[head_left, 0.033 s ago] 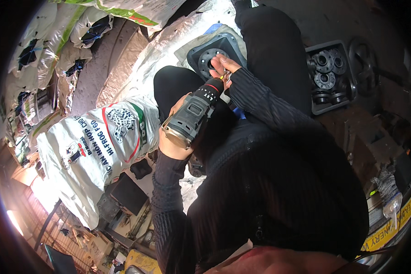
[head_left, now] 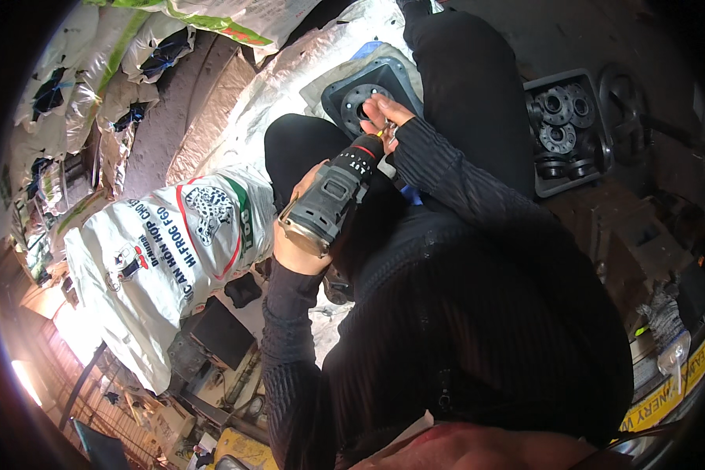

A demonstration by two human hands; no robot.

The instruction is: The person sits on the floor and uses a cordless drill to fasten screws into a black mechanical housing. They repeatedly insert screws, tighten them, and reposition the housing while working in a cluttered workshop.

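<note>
My left hand (head_left: 296,249) is wrapped round a cordless drill (head_left: 330,200), grey and black with a red ring near its chuck. The drill points up and to the right, towards my right hand (head_left: 392,116). There the fingers are pinched close to the yellowish tip at the chuck; a small shiny piece shows between them, too small to name. Just beyond the fingertips, a round metal flange (head_left: 352,100) with bolt holes lies in a dark square tray (head_left: 335,92), partly covered by my right hand.
Right of my leg stands a grey crate (head_left: 565,188) of several metal flanges (head_left: 557,139). A white printed sack (head_left: 172,243) lies to my left, with more sacks (head_left: 110,63) behind it. A dark box (head_left: 221,333) sits at the lower left, and a wheel-like ring (head_left: 625,110) lies beyond the crate.
</note>
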